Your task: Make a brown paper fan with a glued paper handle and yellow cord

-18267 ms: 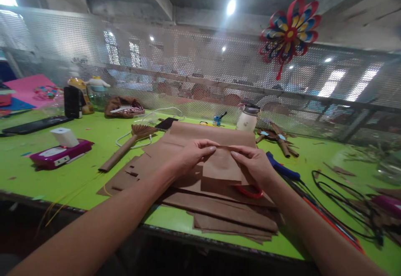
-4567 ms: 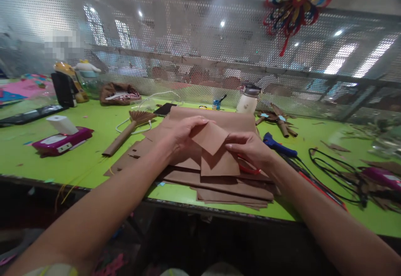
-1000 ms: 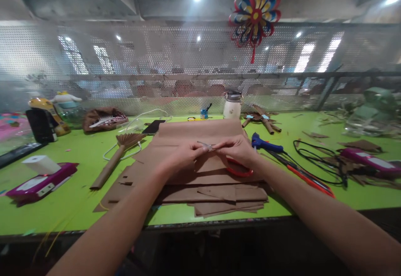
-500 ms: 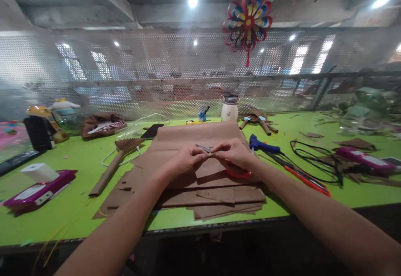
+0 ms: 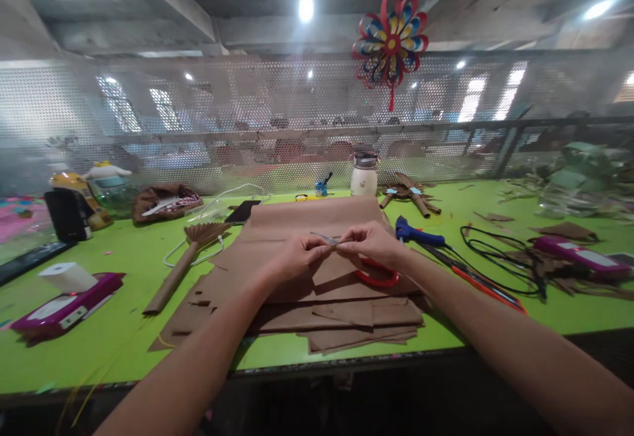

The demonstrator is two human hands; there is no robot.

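Over the brown paper sheets (image 5: 277, 219), my left hand (image 5: 300, 254) and my right hand (image 5: 369, 241) meet with thumbs and fingers pinched. Between their fingertips is a small bit that looks like brown paper, mostly hidden. A grey metal blade (image 5: 321, 236) slants out just above the fingertips. Red scissor handles (image 5: 379, 276) show beneath my right palm, and the blade lines up with them. Whether my right hand also grips the scissors is hidden. Cut brown paper pieces (image 5: 341, 314) lie stacked nearer the table edge.
Left of the sheets lies a rolled paper stem with a pleated fan top (image 5: 173, 274). A blue glue gun (image 5: 419, 232), a red-handled tool (image 5: 488, 287) and a black cable (image 5: 495, 261) lie to the right. Behind stand a white jar (image 5: 364, 175) and a perforated screen (image 5: 277, 99).
The whole view has shifted slightly, with the table sitting a little lower in the picture. Both hands keep their pinch in nearly the same place; the blade above the fingertips looks narrower.
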